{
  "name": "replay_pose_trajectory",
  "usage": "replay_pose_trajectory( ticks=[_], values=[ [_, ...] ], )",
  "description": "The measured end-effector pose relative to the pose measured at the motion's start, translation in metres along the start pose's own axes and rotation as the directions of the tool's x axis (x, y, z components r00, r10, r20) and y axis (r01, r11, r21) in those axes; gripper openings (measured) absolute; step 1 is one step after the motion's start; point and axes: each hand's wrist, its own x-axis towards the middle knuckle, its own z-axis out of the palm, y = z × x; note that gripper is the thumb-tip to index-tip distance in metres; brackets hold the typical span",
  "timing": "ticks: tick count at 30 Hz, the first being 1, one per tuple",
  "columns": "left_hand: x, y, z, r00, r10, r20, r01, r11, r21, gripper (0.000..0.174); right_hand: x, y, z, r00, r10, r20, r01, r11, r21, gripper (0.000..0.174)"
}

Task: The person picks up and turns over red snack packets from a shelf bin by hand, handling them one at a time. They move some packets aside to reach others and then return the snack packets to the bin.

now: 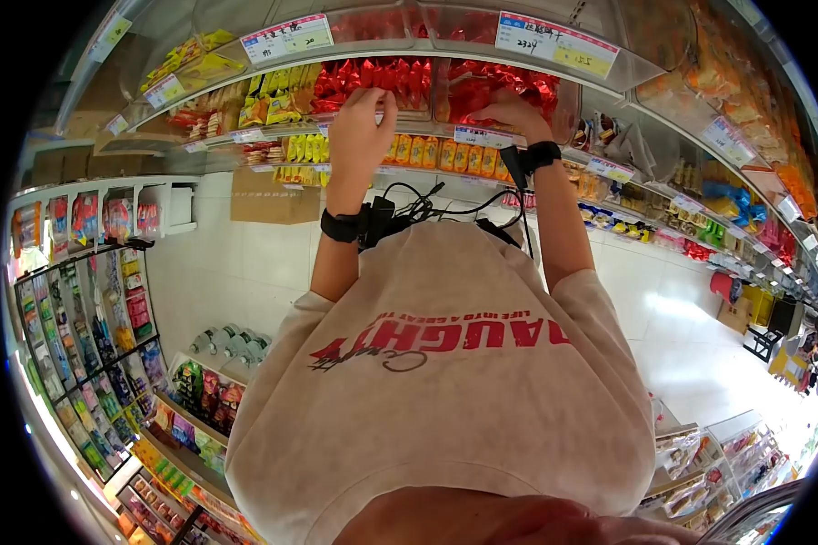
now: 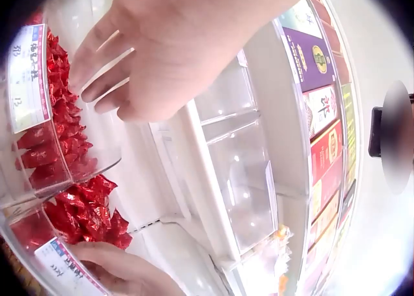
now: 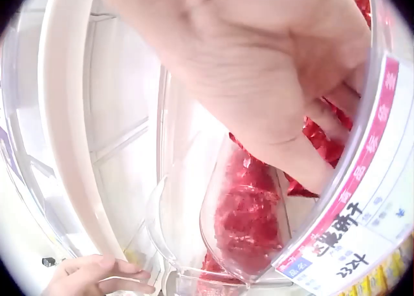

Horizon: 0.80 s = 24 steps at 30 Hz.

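Note:
My left hand (image 1: 362, 136) is raised in front of a clear bin of red foil-wrapped packets (image 1: 409, 84). In the left wrist view its fingers are loosely extended, with nothing held. My right hand (image 1: 518, 116) reaches into the neighbouring clear bin, where more red foil packets (image 1: 468, 86) lie. Seen from the right wrist, this hand's thumb points down behind the price label (image 3: 343, 244). Red foil (image 3: 320, 141) shows between thumb and fingers; I cannot tell whether they grip a packet. Part of the fingers is hidden behind the bin front.
Yellow packets (image 1: 282, 95) fill the bins on the left. Orange packets (image 1: 463, 156) line the shelf below. Black cables (image 1: 427, 204) hang in front of my body between the arms. A cardboard box (image 1: 273, 195) stands on the floor, and clear empty bins (image 2: 239, 186) sit above.

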Motion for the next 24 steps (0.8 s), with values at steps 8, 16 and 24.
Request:
replay_pose_trajectory(
  ticks=[8, 16, 24],
  values=[
    [-0.010, 0.013, 0.004, 0.999, -0.035, -0.031, 0.036, 0.999, 0.024, 0.021, 0.003, -0.026, 0.020, 0.995, 0.078, -0.056, -0.033, 0.825, 0.565, 0.041],
    [-0.024, 0.029, 0.013, 0.999, -0.048, -0.004, 0.048, 0.998, 0.046, 0.021, 0.016, -0.021, 0.026, 0.985, -0.096, -0.147, 0.112, 0.988, 0.107, 0.051],
    [-0.026, 0.034, 0.027, 0.987, -0.015, 0.162, 0.068, 0.943, -0.327, 0.027, -0.042, 0.004, -0.009, 0.846, -0.374, -0.379, 0.330, 0.927, -0.179, 0.072]
  ],
)
